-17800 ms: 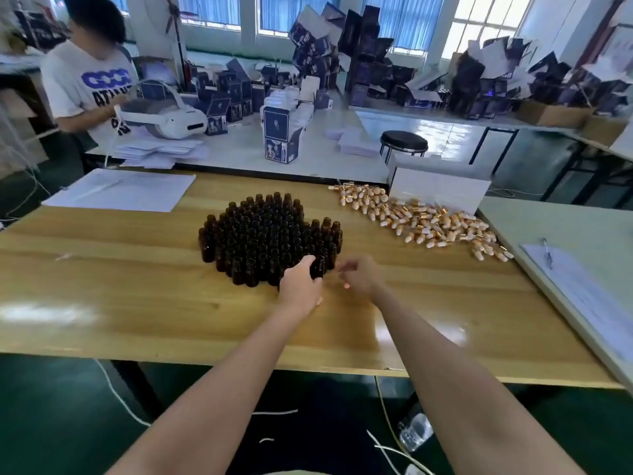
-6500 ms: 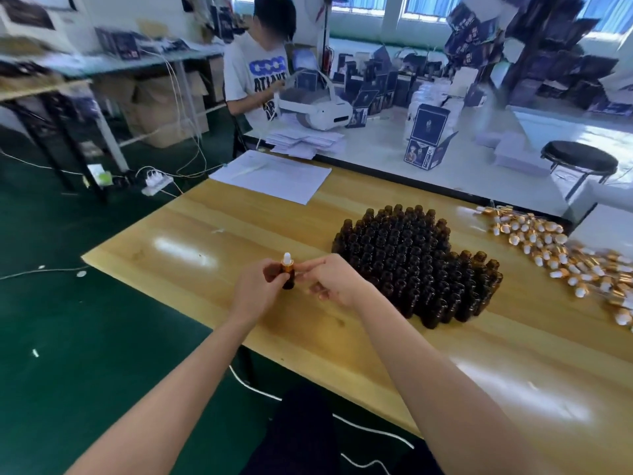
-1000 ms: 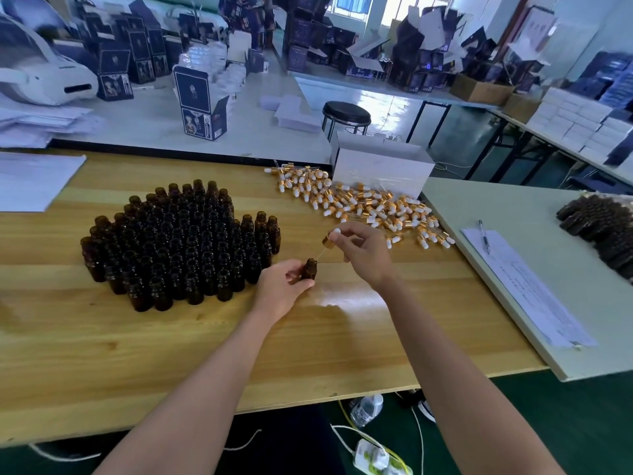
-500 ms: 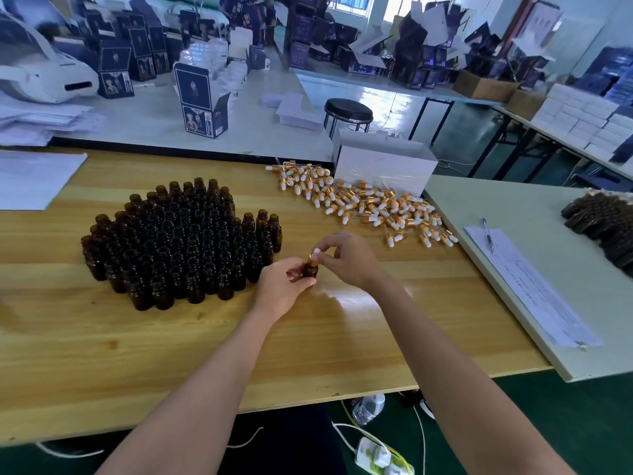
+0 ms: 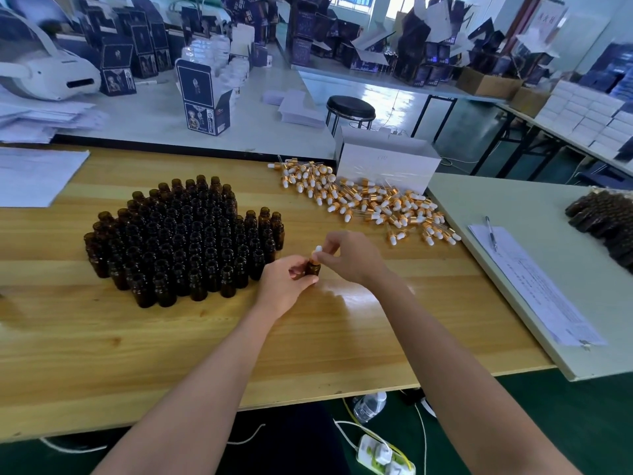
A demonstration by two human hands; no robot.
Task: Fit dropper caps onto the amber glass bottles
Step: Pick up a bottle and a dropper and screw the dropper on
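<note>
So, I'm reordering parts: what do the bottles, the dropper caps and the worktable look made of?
Bottles: dark amber glass, glossy, slightly see-through.
Dropper caps: shiny gold collars, perhaps metal or plated plastic; matte white bulbs, likely rubber.
Worktable: varnished wood, going by grain and glare.

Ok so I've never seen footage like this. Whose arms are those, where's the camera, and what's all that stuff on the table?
There is no machine here. The two bare arms belong to a person, and the only camera is worn on that person's head, looking forward and down, so you see roughly what they see.

The left hand grips one small amber bottle. The right hand pinches a white-tipped dropper cap at that bottle's neck.

On the wooden table, a tight cluster of open bottles stands to the left. A heap of loose caps, gold and white, lies further back on the right, in front of a white box.
</note>
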